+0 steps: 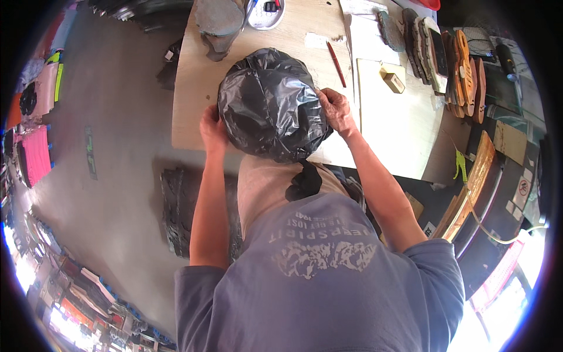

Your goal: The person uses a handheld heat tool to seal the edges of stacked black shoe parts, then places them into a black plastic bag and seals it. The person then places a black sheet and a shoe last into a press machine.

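A black plastic bag (270,102), bulging and round like a cover, sits at the table's near edge, partly over my lap. What lies inside or under it is hidden. My left hand (214,128) is closed on the bag's left rim, with the fingertips tucked behind the plastic. Across from it, my right hand (337,110) pinches the right rim between thumb and fingers. A knotted dark piece (304,182) hangs on my lap just below the bag.
A red pen (337,64) and a small box (394,83) lie on the table (187,117). Behind the bag stand a grey machine-like block (220,20) and a white tray (267,17). Several shoe soles (463,70) stand in a row at right. Black sheets (179,214) lie on the floor at left.
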`<action>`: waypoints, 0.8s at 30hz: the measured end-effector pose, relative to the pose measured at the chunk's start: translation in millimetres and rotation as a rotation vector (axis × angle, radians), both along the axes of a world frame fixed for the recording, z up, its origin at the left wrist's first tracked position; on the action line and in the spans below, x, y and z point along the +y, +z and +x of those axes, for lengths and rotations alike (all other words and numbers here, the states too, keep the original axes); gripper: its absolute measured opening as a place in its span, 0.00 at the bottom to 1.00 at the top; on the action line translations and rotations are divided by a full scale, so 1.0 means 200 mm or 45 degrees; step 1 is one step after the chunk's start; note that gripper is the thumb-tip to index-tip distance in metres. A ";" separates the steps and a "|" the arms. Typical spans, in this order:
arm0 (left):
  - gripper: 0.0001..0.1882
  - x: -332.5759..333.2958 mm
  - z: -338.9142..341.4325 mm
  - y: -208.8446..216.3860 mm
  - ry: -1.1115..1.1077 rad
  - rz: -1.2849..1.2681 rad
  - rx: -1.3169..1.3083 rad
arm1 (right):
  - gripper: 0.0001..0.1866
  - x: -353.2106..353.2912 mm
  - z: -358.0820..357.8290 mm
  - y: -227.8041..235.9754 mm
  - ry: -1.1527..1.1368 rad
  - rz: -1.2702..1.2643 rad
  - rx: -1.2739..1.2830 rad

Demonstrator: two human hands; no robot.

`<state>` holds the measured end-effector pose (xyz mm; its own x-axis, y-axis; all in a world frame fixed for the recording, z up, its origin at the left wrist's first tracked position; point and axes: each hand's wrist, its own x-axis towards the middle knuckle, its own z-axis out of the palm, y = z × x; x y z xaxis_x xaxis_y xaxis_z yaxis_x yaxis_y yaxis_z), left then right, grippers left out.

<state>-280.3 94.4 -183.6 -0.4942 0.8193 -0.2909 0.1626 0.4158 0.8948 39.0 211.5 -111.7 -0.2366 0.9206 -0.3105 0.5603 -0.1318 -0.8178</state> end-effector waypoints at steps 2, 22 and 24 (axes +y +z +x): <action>0.12 0.03 0.01 -0.02 0.037 0.115 0.122 | 0.24 -0.01 -0.02 -0.04 -0.063 0.016 0.029; 0.11 0.03 0.03 0.30 0.123 0.186 1.030 | 0.10 0.01 -0.03 -0.09 0.079 0.195 -0.186; 0.12 0.03 0.04 0.37 0.115 0.170 0.695 | 0.10 0.02 -0.03 -0.09 0.020 0.145 -0.136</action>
<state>-272.1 100.6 -108.8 -0.6135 0.7789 0.1300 0.5856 0.3383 0.7367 32.2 215.1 -129.6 -0.2223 0.9478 -0.2287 0.6458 -0.0326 -0.7628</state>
